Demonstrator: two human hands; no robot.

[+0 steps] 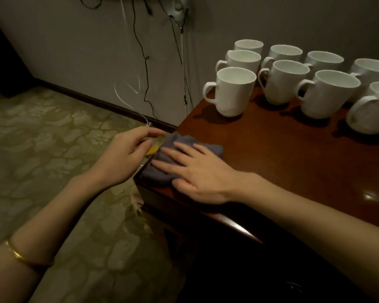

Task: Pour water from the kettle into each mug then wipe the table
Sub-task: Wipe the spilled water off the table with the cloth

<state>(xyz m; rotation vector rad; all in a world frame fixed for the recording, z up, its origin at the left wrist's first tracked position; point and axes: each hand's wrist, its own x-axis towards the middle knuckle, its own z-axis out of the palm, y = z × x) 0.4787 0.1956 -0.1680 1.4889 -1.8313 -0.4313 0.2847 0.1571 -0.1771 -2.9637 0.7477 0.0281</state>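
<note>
A grey cloth [208, 148] lies at the left corner of the dark wooden table [282, 154]. My right hand [197, 171] presses flat on the cloth with straight, spread fingers. My left hand [127, 156] hovers just off the table's left edge, beside the cloth, fingers loosely curled and holding nothing that I can make out. Several white mugs [234, 92] stand in rows at the back of the table. One mug [368, 114] at the right lies tilted on its side. No kettle is in view.
A small yellow thing [151, 151] shows between my left hand and the cloth. Black and white cables [144, 68] hang down the wall to the patterned carpet [53, 149] left of the table. The table's front edge [234, 226] runs close below my right forearm.
</note>
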